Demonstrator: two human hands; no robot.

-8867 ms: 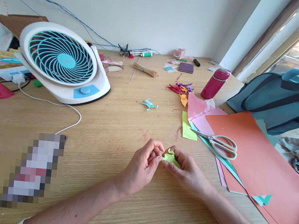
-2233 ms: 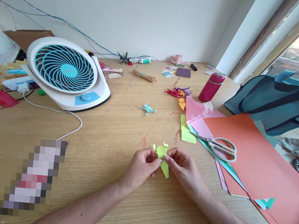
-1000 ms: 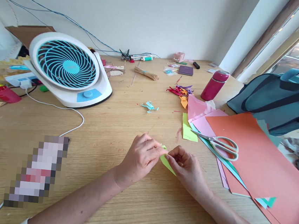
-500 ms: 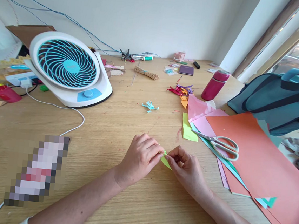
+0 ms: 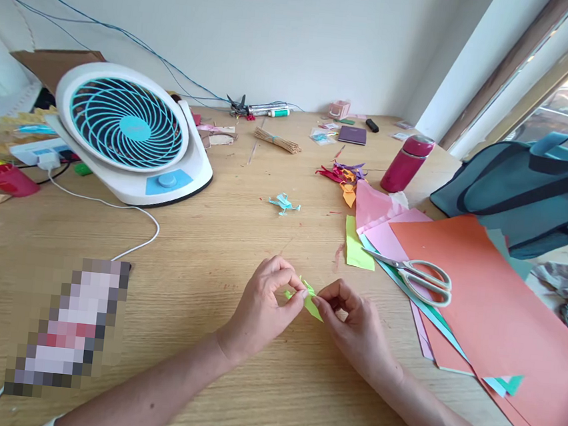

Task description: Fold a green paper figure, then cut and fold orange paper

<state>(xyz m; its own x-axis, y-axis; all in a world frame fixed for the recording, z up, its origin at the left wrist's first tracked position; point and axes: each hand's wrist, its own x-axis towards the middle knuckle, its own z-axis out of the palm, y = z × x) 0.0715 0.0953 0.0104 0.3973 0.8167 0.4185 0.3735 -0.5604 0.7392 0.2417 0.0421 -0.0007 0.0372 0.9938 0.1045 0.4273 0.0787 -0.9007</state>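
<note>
Between my two hands is a small folded piece of yellow-green paper [image 5: 313, 309], held just above the wooden table. My left hand [image 5: 272, 297] pinches its left side between thumb and forefinger, and narrow folded bits stick out past the fingers. On the other side, my right hand [image 5: 349, 313] grips the paper with thumb and forefinger, its other fingers curled in. Fingertips cover part of the folds. Beyond the hands lies a light-blue folded paper figure [image 5: 284, 204]. A flat yellow-green paper sheet [image 5: 360, 244] rests to the right of it.
Scissors [image 5: 421, 280] lie on stacked coloured paper [image 5: 477, 292] at right. A magenta bottle [image 5: 408, 163] and blue bag [image 5: 522, 189] stand behind. Coloured paper scraps [image 5: 345, 177] and a stick bundle [image 5: 277, 140] lie farther back. At left are a fan [image 5: 135, 135] and a blurred-out, phone-shaped object [image 5: 72, 326].
My left fingers have lifted and parted slightly, so more of the folded yellow-green paper shows between the hands. The right hand stays almost in place.
</note>
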